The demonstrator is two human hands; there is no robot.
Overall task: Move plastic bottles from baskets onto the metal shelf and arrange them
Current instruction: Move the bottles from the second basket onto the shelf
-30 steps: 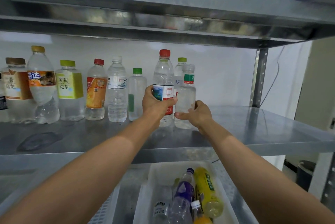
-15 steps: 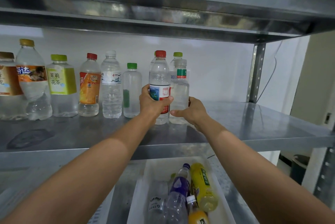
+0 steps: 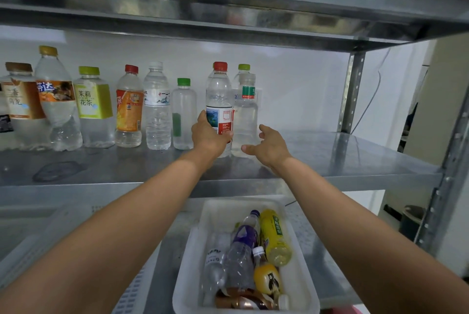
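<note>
Nearest, down below, a white basket (image 3: 193, 250) is holding a heap of bottles on their sides, a purple-labelled bottle (image 3: 245, 235) and a yellow bottle (image 3: 274, 235) among them, so the task is looking well short of done. Above it both forearms are reaching up onto the metal shelf (image 3: 330, 156). The left hand (image 3: 209, 136) is wrapping round the lower body of a red-capped water bottle (image 3: 219, 100), which is standing upright on the shelf. The right hand (image 3: 269, 144) is holding nothing, fingers spread and relaxed, just beside the clear bottle with the green band (image 3: 245, 120) — whether a fingertip is touching it I cannot tell. These two bottles are standing shoulder to shoulder at the right end of a row of upright bottles (image 3: 94, 110) running left along the white wall, with a green-capped bottle (image 3: 244, 68) peeking up behind them. The step in hand is probably nudging the red-capped bottle into line. Doing that well is calling for a low grip and a slide along the shelf rather than a tilt, with the free hand guarding the light neighbour against tipping — and for letting go only once the base is sitting flat
</note>
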